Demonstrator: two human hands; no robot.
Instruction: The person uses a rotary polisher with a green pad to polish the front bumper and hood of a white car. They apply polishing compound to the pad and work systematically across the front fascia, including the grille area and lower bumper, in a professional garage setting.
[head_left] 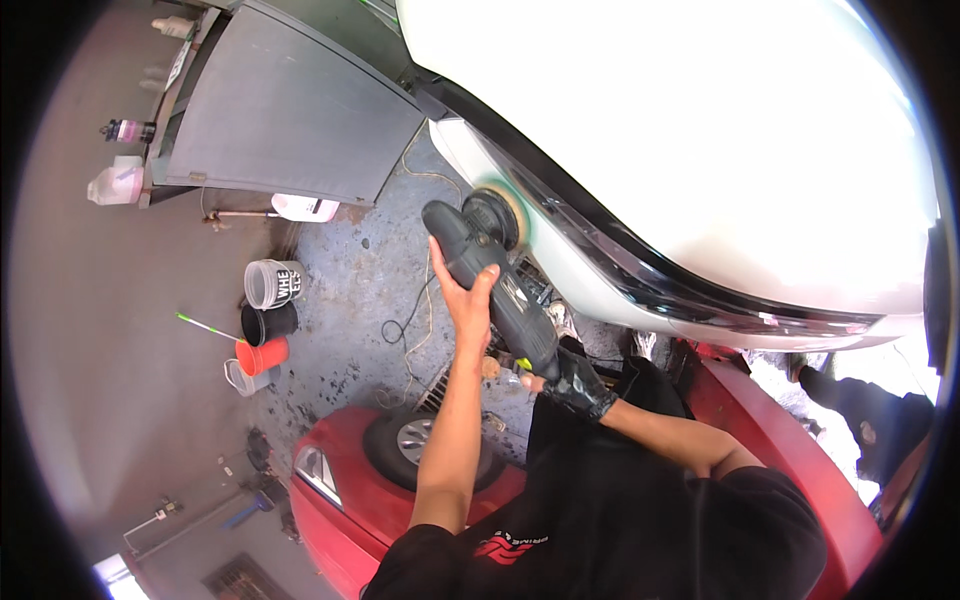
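Polishing a white car body by hand-held machine

The white car panel [700, 150] meets the black polisher [490, 275]'s pad; the left hand [470, 300] wraps its front body, the gloved right hand [572, 382] clasps its rear grip.

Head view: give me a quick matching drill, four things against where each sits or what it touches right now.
Things:
1. polisher pad
2. left hand
3. right hand
4. orange cup

Places:
A. gripping the rear handle of the polisher
B. on the floor beside the black bucket
C. pressed against the white car body
D. on the front of the polisher body

Pairs: 1-C, 2-D, 3-A, 4-B
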